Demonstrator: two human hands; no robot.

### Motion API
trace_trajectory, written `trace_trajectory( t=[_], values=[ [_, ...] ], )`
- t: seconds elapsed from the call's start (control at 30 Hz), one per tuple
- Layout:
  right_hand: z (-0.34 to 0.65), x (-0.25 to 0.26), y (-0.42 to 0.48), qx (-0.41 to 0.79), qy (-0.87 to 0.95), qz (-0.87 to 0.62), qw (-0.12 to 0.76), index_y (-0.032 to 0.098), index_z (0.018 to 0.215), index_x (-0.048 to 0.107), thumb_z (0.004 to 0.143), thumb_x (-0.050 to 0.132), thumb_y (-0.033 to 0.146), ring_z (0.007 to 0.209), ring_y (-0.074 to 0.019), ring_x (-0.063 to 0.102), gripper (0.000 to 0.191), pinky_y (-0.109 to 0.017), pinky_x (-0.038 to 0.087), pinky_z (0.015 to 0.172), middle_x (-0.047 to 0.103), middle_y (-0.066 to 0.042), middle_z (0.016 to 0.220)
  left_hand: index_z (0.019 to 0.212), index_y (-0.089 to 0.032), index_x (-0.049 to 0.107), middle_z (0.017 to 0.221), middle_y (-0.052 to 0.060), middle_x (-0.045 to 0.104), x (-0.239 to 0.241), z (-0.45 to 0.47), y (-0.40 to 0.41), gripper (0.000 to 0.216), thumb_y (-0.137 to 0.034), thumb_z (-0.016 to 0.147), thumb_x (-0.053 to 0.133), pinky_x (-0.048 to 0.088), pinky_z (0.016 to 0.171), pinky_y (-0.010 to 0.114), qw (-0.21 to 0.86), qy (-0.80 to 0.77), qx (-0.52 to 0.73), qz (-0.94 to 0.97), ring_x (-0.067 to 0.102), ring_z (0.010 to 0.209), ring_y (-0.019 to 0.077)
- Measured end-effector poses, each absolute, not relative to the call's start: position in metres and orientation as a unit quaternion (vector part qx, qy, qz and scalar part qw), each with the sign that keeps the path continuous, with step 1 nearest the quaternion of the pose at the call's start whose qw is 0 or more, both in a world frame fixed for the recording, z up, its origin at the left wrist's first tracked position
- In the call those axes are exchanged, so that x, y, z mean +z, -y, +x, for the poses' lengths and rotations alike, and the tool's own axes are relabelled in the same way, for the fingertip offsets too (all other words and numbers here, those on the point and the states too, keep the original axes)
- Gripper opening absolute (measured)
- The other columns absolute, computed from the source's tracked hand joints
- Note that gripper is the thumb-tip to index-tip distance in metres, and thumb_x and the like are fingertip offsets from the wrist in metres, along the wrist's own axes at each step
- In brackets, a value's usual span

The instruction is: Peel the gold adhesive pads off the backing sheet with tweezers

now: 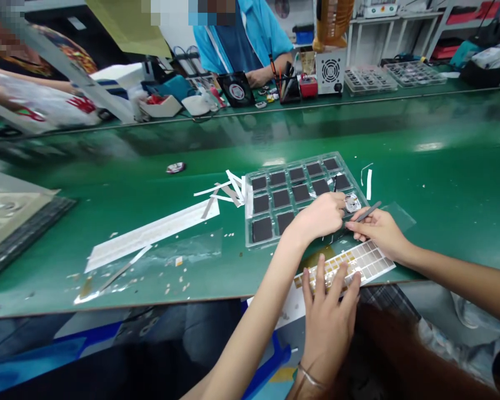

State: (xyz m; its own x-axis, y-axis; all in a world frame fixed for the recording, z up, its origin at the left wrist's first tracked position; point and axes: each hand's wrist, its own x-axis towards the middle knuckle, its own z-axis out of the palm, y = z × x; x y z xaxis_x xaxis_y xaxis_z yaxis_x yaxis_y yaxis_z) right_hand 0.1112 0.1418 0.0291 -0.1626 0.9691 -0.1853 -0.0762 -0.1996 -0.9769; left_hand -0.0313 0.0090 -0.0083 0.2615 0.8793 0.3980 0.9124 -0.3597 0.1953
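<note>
Waste: white peeled backing strips (229,189), on the green table left of the tray.
Container: clear plastic cell tray (250,214) at the near edge; dark square pads (261,229) fill most visible cells, so the work looks well advanced.
Left hand (320,214): fingers curled together beside the small round white part (352,203) in the tray's near right corner.
Another person's hand (329,311): flat, fingers spread.
Label sheet (370,258): gold labels on its left, the rest blank.
Right hand (379,230): fingers clamped on dark grey tweezers (369,211).

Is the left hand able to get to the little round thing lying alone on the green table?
Probably yes. The left hand rests at the tray, and only paper strips lie between it and the round thing.
</note>
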Motion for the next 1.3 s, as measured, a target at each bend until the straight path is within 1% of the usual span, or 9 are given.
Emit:
trace_trajectory(
  t=[0.1,0.33,0.5,0.67,0.8,0.9,1.0,1.1,1.3],
  values=[
    [0.111,0.030,-0.142,0.607,0.466,-0.489,0.418,0.013,0.074,0.058,0.058,0.081,0.028,0.044,-0.0078,0.052,0.032,-0.020,0.040,0.043,0.060,0.002,0.052,0.120,-0.037,0.052,0.133,-0.008,0.051,-0.009,-0.032,-0.009,0.037,-0.033,0.083,0.055,0.022,0.107,0.057,0.031,0.566,-0.223,-0.793,0.031,0.132,0.0307],
    [0.108,0.034,-0.144,0.617,0.468,-0.502,0.386,0.013,0.074,0.060,0.059,0.080,0.024,0.044,-0.0069,0.051,0.028,-0.018,0.037,0.042,0.059,0.002,0.050,0.120,-0.035,0.052,0.131,-0.006,0.053,-0.008,-0.030,-0.009,0.037,-0.033,0.083,0.056,0.017,0.109,0.057,0.023,0.565,-0.238,-0.790,0.029,0.133,0.0310],
    [0.104,0.031,-0.145,0.617,0.449,-0.504,0.405,0.014,0.071,0.060,0.055,0.081,0.025,0.042,-0.0064,0.046,0.029,-0.018,0.031,0.038,0.056,0.003,0.048,0.119,-0.035,0.053,0.131,-0.006,0.053,-0.008,-0.032,-0.009,0.036,-0.033,0.084,0.055,0.015,0.110,0.056,0.016,0.563,-0.239,-0.791,0.026,0.135,0.0321],
    [0.105,0.038,-0.148,0.633,0.421,-0.492,0.424,0.014,0.069,0.058,0.057,0.079,0.027,0.041,-0.0033,0.041,0.028,-0.017,0.024,0.037,0.062,-0.001,0.058,0.120,-0.035,0.053,0.132,-0.006,0.052,-0.009,-0.034,-0.010,0.037,-0.035,0.083,0.055,0.014,0.110,0.056,0.007,0.561,-0.240,-0.792,0.026,0.135,0.0323],
    [0.115,0.057,-0.140,0.631,0.407,-0.451,0.483,0.016,0.070,0.056,0.061,0.077,0.026,0.040,-0.0019,0.037,0.025,-0.018,0.020,0.036,0.064,-0.001,0.064,0.130,-0.032,0.044,0.139,-0.001,0.044,-0.002,-0.033,-0.012,0.049,-0.040,0.082,0.055,0.009,0.112,0.055,0.007,0.563,-0.218,-0.797,0.024,0.136,0.0307],
    [0.126,0.064,-0.129,0.619,0.423,-0.421,0.511,0.016,0.068,0.057,0.064,0.077,0.021,0.040,-0.0025,0.038,0.021,-0.018,0.021,0.036,0.062,0.001,0.059,0.131,-0.033,0.042,0.142,0.002,0.040,0.001,-0.031,-0.011,0.054,-0.042,0.081,0.057,0.005,0.112,0.054,0.030,0.557,-0.216,-0.802,0.027,0.135,0.0286],
    [0.136,0.054,-0.119,0.623,0.437,-0.446,0.472,0.016,0.066,0.058,0.062,0.079,0.020,0.038,-0.0034,0.040,0.022,-0.017,0.022,0.036,0.056,0.004,0.050,0.127,-0.032,0.048,0.138,0.006,0.046,-0.002,-0.030,-0.008,0.050,-0.042,0.080,0.059,0.011,0.112,0.053,0.046,0.572,-0.233,-0.785,0.035,0.131,0.0293],
    [0.142,0.039,-0.115,0.620,0.446,-0.464,0.449,0.016,0.067,0.057,0.062,0.080,0.022,0.037,-0.0035,0.041,0.024,-0.017,0.022,0.035,0.054,0.005,0.048,0.123,-0.032,0.052,0.130,0.007,0.054,-0.006,-0.029,-0.006,0.044,-0.038,0.081,0.058,0.019,0.110,0.052,0.054,0.585,-0.248,-0.770,0.044,0.125,0.0280],
    [0.143,0.035,-0.114,0.602,0.483,-0.477,0.422,0.016,0.066,0.056,0.060,0.081,0.023,0.037,-0.0035,0.040,0.027,-0.017,0.026,0.035,0.051,0.007,0.047,0.116,-0.032,0.058,0.123,0.008,0.059,-0.004,-0.029,-0.008,0.035,-0.031,0.082,0.058,0.026,0.107,0.053,0.072,0.581,-0.261,-0.768,0.049,0.120,0.0277]
  ],
)
